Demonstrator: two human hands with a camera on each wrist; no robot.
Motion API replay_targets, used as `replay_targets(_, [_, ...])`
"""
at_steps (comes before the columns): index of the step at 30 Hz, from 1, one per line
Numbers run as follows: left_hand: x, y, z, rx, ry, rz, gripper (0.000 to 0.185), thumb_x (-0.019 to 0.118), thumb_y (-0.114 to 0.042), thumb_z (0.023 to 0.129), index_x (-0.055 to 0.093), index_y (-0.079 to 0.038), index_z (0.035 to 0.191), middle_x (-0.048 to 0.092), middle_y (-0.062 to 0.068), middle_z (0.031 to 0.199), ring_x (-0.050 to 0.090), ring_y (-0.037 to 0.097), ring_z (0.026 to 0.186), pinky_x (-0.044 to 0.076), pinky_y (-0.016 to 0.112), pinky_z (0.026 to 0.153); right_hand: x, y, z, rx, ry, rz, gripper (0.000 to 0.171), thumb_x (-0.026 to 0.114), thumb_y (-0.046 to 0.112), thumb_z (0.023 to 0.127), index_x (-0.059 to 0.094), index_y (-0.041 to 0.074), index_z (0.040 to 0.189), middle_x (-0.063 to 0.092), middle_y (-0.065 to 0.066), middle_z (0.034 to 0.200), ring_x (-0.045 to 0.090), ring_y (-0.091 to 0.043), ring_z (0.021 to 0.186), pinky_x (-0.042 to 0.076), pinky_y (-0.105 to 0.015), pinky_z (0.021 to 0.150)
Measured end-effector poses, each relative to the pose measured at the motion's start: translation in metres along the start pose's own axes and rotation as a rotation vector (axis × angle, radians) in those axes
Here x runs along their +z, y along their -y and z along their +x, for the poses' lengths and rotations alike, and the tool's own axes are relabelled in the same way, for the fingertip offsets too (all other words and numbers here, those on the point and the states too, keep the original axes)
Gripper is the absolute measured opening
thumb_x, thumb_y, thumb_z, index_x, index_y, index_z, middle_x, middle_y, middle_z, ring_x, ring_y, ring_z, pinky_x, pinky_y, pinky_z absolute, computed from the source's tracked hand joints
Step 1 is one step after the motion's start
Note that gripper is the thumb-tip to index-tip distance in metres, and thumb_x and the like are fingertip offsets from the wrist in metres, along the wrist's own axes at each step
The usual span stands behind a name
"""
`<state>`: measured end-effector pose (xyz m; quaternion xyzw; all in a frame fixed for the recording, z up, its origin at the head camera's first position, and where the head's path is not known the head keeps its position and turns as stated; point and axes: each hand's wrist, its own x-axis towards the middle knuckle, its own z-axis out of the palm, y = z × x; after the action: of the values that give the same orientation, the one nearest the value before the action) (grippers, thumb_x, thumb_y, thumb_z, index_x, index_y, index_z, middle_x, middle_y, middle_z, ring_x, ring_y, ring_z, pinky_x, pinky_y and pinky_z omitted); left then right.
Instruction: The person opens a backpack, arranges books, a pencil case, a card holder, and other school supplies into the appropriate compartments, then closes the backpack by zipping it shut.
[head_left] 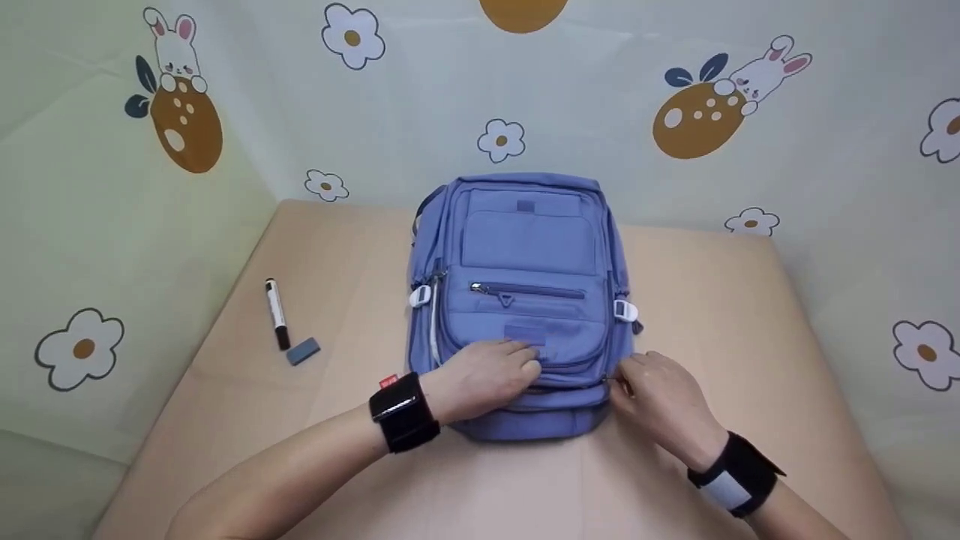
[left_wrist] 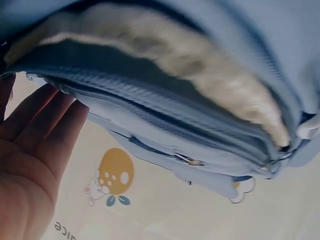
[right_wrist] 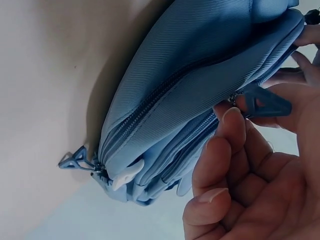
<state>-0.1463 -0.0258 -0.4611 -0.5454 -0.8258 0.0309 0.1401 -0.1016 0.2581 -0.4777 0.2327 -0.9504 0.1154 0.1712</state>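
Observation:
A blue backpack lies with its front panel up. My left hand holds the edge of its fabric near the lower end; in the left wrist view its fingers meet the zipped edge of a gaping compartment with a pale lining. At the bag's lower right side, my right hand pinches a zipper slider. Its triangular blue pull sticks out between the fingers in the right wrist view. Another triangular pull hangs loose farther along the bag.
A black-and-white marker and a small blue-grey eraser-like block lie left of the bag on the beige tabletop. White buckles sit at the bag's sides. Printed fabric stands behind the table.

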Motion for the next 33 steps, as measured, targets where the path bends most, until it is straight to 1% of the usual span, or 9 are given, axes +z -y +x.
replay_targets(5, [-0.001,0.008,-0.022,-0.019,-0.036,-0.026,0.012,0.053,-0.006,0.101,0.06,-0.008,0.091,0.071,0.009,0.121,0.066,0.023,0.115,0.051,0.033,0.1,0.0,-0.001,-0.002,0.006,0.021,-0.015,0.028,0.072,0.009,0.081,0.049,0.019,0.07,0.044,0.009,0.066,0.041,-0.016,0.062,0.034,-0.03,0.055])
replay_targets(10, [0.001,0.014,-0.036,-0.049,-0.008,-0.043,0.01,0.051,-0.005,0.103,0.059,-0.006,0.097,0.069,0.011,0.126,0.065,0.024,0.119,0.049,0.033,0.103,0.001,-0.001,-0.003,0.016,0.033,0.0,0.033,0.068,0.009,0.083,0.043,0.021,0.066,0.041,0.009,0.065,0.041,-0.017,0.062,0.034,-0.03,0.053])
replay_targets(12, [0.003,0.015,-0.037,-0.057,0.002,-0.056,0.009,0.05,-0.005,0.103,0.058,-0.006,0.1,0.069,0.011,0.125,0.065,0.023,0.118,0.049,0.033,0.104,0.002,-0.001,-0.003,0.014,0.032,0.009,0.033,0.067,0.008,0.083,0.042,0.022,0.065,0.04,0.01,0.065,0.041,-0.016,0.061,0.033,-0.029,0.053])
replay_targets(14, [0.004,0.016,-0.038,-0.07,0.004,-0.071,0.009,0.049,-0.005,0.104,0.057,-0.006,0.1,0.07,0.008,0.117,0.066,0.021,0.111,0.051,0.032,0.1,0.002,0.0,-0.002,0.017,0.034,0.017,0.034,0.066,0.008,0.083,0.042,0.022,0.065,0.039,0.01,0.064,0.04,-0.016,0.061,0.032,-0.029,0.052])
replay_targets(16, [0.005,0.017,-0.038,-0.09,0.002,-0.087,0.009,0.049,-0.001,0.101,0.054,-0.007,0.097,0.069,0.005,0.104,0.066,0.018,0.096,0.055,0.03,0.089,0.003,0.001,-0.002,0.025,0.043,0.019,0.033,0.066,0.008,0.084,0.042,0.022,0.065,0.039,0.01,0.065,0.04,-0.015,0.061,0.032,-0.029,0.052])
replay_targets(18, [0.005,0.018,-0.039,-0.107,-0.003,-0.102,0.011,0.049,0.001,0.099,0.05,-0.008,0.095,0.063,0.002,0.093,0.061,0.016,0.083,0.056,0.029,0.077,0.003,0.001,-0.001,0.039,0.057,0.024,0.033,0.066,0.009,0.084,0.043,0.022,0.065,0.039,0.01,0.065,0.04,-0.015,0.062,0.033,-0.029,0.053])
replay_targets(20, [0.007,0.019,-0.039,-0.11,-0.009,-0.121,0.012,0.048,0.002,0.099,0.049,-0.009,0.093,0.059,0.001,0.088,0.056,0.015,0.076,0.054,0.029,0.069,0.003,0.002,-0.002,0.055,0.069,0.032,0.032,0.066,0.009,0.085,0.044,0.022,0.066,0.039,0.01,0.065,0.041,-0.015,0.063,0.034,-0.029,0.053])
replay_targets(26, [0.012,0.019,-0.038,-0.114,-0.022,-0.164,0.013,0.048,0.003,0.096,0.046,-0.009,0.092,0.058,0.002,0.089,0.054,0.015,0.075,0.053,0.03,0.066,0.002,0.004,-0.002,0.084,0.083,0.063,0.031,0.066,0.009,0.086,0.046,0.023,0.067,0.04,0.011,0.065,0.042,-0.014,0.064,0.035,-0.029,0.055])
replay_targets(33, [0.013,0.019,-0.035,-0.134,-0.02,-0.19,0.013,0.048,0.004,0.096,0.045,-0.008,0.093,0.058,0.003,0.085,0.055,0.016,0.074,0.054,0.032,0.063,-0.002,0.011,-0.004,0.143,0.117,0.154,0.03,0.069,0.011,0.089,0.049,0.024,0.071,0.04,0.012,0.066,0.042,-0.01,0.067,0.036,-0.028,0.058])
